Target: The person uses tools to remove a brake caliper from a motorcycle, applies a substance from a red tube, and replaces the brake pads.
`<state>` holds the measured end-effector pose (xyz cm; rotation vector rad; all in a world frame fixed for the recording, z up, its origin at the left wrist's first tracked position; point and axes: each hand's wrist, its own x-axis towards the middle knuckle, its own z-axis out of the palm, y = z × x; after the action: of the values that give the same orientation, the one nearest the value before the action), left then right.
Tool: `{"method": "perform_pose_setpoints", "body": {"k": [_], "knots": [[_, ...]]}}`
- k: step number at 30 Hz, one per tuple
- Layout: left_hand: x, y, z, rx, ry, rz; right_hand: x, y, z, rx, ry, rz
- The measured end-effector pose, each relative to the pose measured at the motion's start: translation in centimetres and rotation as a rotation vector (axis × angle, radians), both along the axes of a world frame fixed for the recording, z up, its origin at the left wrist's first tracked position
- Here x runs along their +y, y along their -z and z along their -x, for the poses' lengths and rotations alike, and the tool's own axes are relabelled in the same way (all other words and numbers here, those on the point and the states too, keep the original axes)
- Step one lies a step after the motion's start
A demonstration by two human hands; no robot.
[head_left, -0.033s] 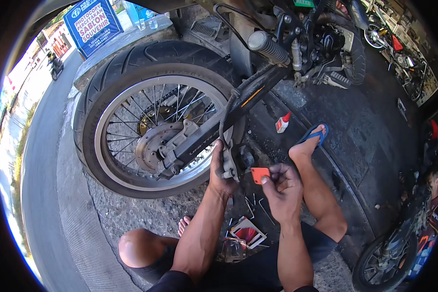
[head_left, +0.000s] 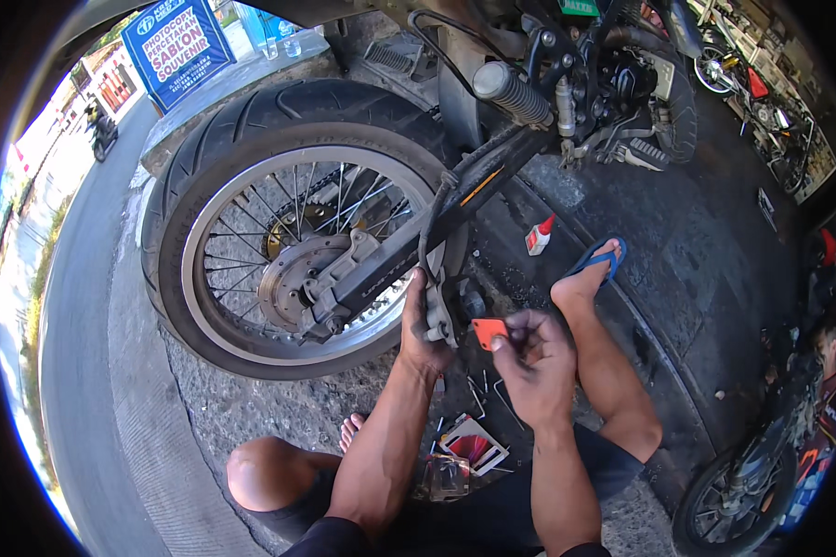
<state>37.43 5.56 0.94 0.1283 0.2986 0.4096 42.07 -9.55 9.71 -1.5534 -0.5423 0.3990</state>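
My left hand [head_left: 424, 342] is wrapped round a grey brake caliper [head_left: 440, 320], which hangs on a black hose [head_left: 424, 237] beside the motorcycle's rear wheel [head_left: 190, 265]. Between thumb and fingers, my right hand [head_left: 537, 357] pinches a flat orange brake pad [head_left: 489, 332] with a small hole near one corner. The pad is held just right of the caliper, apart from it. On the hub sits a brake disc [head_left: 283, 283], below the black swingarm [head_left: 381, 269]. My left palm and fingers hide part of the caliper.
Hex keys [head_left: 503, 401], an opened card package [head_left: 478, 444] and a clear plastic pack [head_left: 448, 475] lie between my legs. A white bottle with a red cap [head_left: 539, 237] stands near my sandalled foot. Another motorcycle's wheel [head_left: 734, 506] is at lower right; a scooter rider [head_left: 100, 130] is on the road.
My right hand has shifted slightly left, bringing the brake pad a little closer to the caliper and tilting it. My left hand stays in place. The scooter on the road has moved slightly.
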Motion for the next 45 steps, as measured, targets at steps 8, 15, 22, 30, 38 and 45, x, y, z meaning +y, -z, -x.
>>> {"method": "perform_pose_setpoints", "body": {"k": [8, 15, 22, 30, 38, 45], "knots": [[0.1, 0.4, 0.6, 0.031, 0.086, -0.03, 3.3, -1.6, -0.2, -0.399, -0.19, 0.165], [0.3, -0.8, 0.7, -0.031, 0.106, 0.004, 0.6, -1.2, -2.4, -0.437, -0.264, 0.262], [0.9, -0.7, 0.9, 0.011, 0.127, -0.034, 2.3, -1.0, -4.2, -0.648, -0.415, 0.279], [0.8, -2.8, 0.7, 0.115, 0.125, -0.113, 4.5, -0.9, -6.8, -0.734, -0.635, 0.309], [1.2, -1.5, 1.1, 0.114, 0.128, -0.107, 4.7, -1.1, -6.4, -0.727, -0.658, 0.274], [0.8, -3.3, 1.0, 0.064, 0.112, -0.073, 4.1, -0.6, -6.6, -0.599, -0.673, 0.193]]}}
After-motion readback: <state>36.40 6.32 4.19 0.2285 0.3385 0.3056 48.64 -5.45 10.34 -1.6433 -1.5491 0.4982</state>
